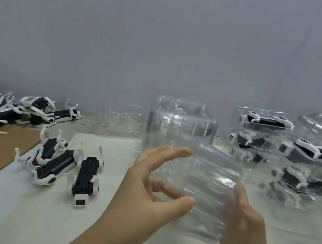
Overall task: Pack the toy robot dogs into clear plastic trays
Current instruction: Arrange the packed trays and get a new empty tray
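In the head view, the person holds one clear tray tilted above the white table, just below the picture's centre. The left hand grasps the tray's edge at 9 o'clock, thumb in front and fingers spread over the rim. The right hand grips it at 4 o'clock, its fingers blurred behind the plastic. Three toy robot dogs lie at 9 o'clock of the tray, and a larger pile of dogs at 10. Empty trays stand at 12, packed trays at 2.
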`<state>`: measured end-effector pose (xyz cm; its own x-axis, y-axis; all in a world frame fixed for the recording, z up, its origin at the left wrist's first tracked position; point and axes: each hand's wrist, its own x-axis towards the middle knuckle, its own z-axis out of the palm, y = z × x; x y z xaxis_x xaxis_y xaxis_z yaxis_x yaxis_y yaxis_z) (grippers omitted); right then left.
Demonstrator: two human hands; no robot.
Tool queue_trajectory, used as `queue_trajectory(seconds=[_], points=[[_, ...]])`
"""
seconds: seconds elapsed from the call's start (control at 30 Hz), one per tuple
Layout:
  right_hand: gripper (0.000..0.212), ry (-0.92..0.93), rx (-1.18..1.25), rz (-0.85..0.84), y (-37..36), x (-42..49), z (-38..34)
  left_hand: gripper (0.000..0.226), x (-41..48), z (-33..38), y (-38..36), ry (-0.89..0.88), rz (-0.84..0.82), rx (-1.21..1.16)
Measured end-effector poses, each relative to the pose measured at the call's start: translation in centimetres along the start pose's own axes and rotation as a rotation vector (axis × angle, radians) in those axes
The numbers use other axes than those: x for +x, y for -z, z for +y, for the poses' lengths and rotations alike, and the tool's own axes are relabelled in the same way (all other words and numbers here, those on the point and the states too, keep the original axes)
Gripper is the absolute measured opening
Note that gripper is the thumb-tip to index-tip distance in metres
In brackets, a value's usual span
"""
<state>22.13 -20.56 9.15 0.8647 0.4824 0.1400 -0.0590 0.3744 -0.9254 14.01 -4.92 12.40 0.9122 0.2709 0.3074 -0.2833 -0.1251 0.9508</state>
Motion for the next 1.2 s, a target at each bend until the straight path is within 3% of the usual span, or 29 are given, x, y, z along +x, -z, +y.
queue_trajectory(seconds=[0.03, 0.07, 0.1, 0.17, 0.27, 0.33, 0.5, 0.63, 0.8, 1.0, 1.13, 1.2], points=[[0.080, 0.037, 0.044, -0.020, 0.2, 0.2, 0.1, 0.060, -0.1, 0.1, -0.1, -0.009, -0.012, -0.011], [0.099, 0.078, 0.054, -0.101, 0.1, 0.1, 0.2, 0.058, 0.0, 0.1, -0.2, -0.019, -0.009, -0.039], [0.099, 0.155, 0.015, -0.170, -0.1, -0.2, 0.2, 0.055, 0.1, 0.2, -0.2, -0.024, -0.002, -0.064], [0.074, 0.264, -0.062, -0.226, -0.8, -0.5, -0.1, 0.047, 0.1, 0.2, -0.3, -0.025, 0.003, -0.109], [0.056, 0.273, -0.062, -0.295, -1.3, -0.7, -0.7, 0.038, 0.2, 0.3, -0.7, 0.071, 0.001, -0.208], [0.052, 0.255, -0.122, -0.287, -1.4, -0.2, -0.9, 0.044, 0.5, 0.4, -0.8, 0.113, 0.039, -0.244], [0.053, 0.184, -0.201, -0.235, -0.8, 2.4, -0.9, 0.033, 2.0, 0.4, -0.7, 0.186, 0.042, -0.300], [0.055, 0.152, -0.236, -0.245, -0.2, 3.6, -0.8, 0.037, 2.7, -0.2, 0.2, 0.231, 0.067, -0.394], [0.083, 0.100, -0.264, -0.170, -0.1, 3.9, -0.3, 0.034, 2.8, -0.4, 0.7, 0.248, 0.135, -0.371], [0.082, 0.187, -0.230, -0.131, -1.1, 3.5, -0.2, 0.014, 2.4, 0.3, 0.8, 0.213, 0.292, 0.019], [0.068, 0.241, -0.254, -0.112, -1.2, 3.1, 0.0, 0.028, 2.0, 0.4, 1.3, 0.109, 0.288, 0.366], [0.060, 0.273, -0.269, -0.094, -1.2, 3.1, 0.0, 0.032, 2.0, 0.1, 1.6, 0.019, 0.363, 0.476]])
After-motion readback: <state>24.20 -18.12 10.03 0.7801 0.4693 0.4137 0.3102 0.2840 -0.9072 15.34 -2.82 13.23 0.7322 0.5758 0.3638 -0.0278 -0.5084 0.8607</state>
